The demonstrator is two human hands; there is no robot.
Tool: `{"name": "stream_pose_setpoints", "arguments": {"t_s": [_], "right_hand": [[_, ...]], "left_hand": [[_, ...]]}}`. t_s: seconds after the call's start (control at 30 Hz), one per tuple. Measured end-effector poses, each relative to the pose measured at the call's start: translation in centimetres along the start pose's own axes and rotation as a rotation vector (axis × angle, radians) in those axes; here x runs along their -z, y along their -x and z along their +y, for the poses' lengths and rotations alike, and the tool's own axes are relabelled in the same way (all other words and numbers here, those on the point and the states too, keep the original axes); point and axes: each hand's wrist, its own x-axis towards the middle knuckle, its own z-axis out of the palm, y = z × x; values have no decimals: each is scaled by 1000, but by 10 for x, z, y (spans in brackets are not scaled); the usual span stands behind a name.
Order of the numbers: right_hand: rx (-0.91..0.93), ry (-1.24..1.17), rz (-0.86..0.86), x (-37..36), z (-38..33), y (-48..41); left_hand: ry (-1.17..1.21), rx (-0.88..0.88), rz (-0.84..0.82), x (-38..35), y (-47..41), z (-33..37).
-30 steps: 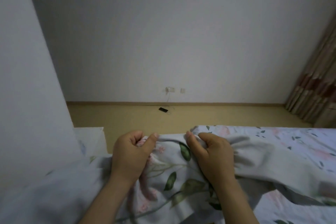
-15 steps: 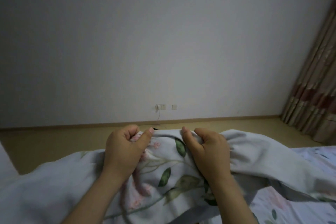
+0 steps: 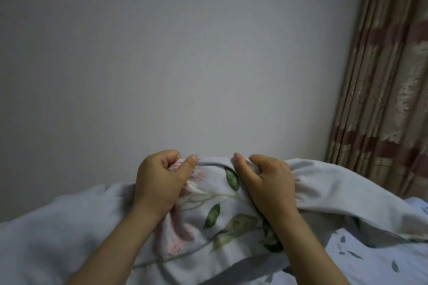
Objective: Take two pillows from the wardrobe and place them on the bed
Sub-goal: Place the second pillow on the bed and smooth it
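So the person has both hands bunched into the top edge of a pillow (image 3: 215, 210) in a pale blue-grey floral case; green leaves and pink blossoms run down the middle of it between the two wrists. The left hand (image 3: 159, 183) is curled into a fist with its fingers (image 3: 162, 157) tucked over the fabric and the thumb pressed against them from the near side, so it's pinching a fold of the case; the right hand (image 3: 271, 187) does the same thing just beside it, thumb and fingers pressed together on a gathered ridge of cloth. The two thumbs sit near each other but apart, with a small hump of the case between them. The pillow is held up in front of the person, sagging down on both sides; its right part hangs over the near-right corner of the bed (image 3: 379, 259), which has a light sheet with small dark leaf prints. Behind is a plain grey wall (image 3: 185, 65); a beige and red patterned curtain (image 3: 389, 90) hangs along the right edge.
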Motion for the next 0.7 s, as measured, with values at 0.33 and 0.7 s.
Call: {"name": "stream_pose_setpoints", "arguments": {"t_s": [0.33, 0.7], "right_hand": [[23, 128, 121, -86, 70, -127], [44, 206, 234, -170, 156, -256]], "left_hand": [[126, -104, -65, -108, -147, -74], [209, -228, -67, -224, -286, -135]]}}
